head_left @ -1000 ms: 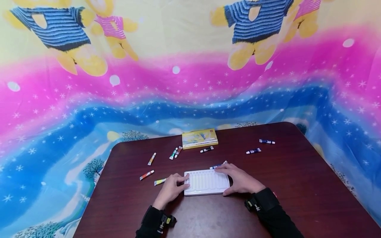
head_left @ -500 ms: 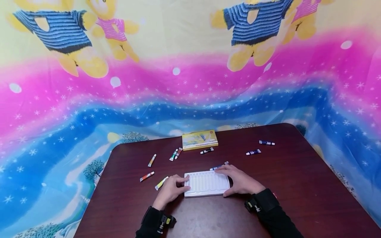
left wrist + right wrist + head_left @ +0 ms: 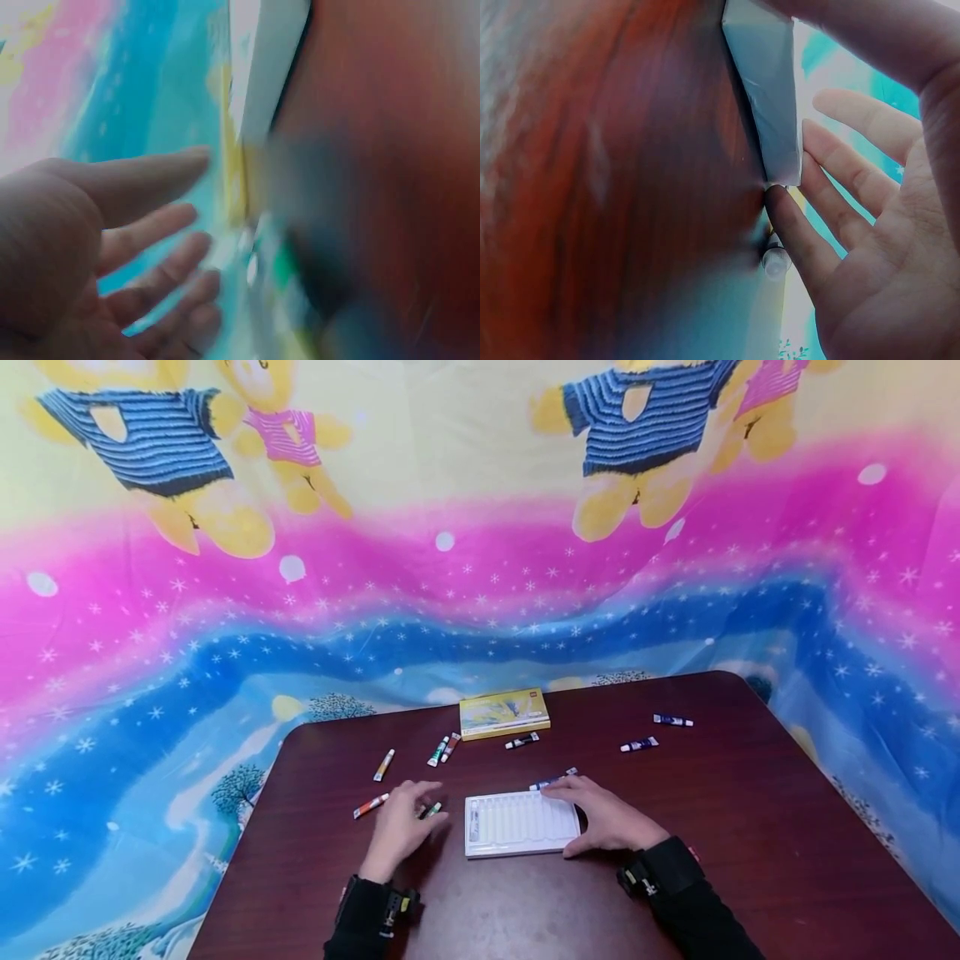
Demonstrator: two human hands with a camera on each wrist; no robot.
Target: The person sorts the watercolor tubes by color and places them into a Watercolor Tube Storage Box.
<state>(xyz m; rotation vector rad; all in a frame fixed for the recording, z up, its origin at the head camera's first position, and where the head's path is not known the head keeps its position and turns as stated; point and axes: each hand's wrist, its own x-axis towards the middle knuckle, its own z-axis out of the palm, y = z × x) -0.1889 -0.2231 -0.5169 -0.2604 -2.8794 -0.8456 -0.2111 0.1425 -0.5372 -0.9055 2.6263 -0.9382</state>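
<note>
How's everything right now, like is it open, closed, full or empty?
White tray: flat, mostly empty; leftmost slot seems filled
Yellow box: lying flat, looks closed
Paint tubes: lying scattered, seem capped
Left hand: relaxed, apart from the tray
Right hand: holding the tray

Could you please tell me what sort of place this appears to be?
Probably an indoor craft corner, perhaps staged: a dark table, small tubes scattered on it, and a cartoon-print cloth behind.
</note>
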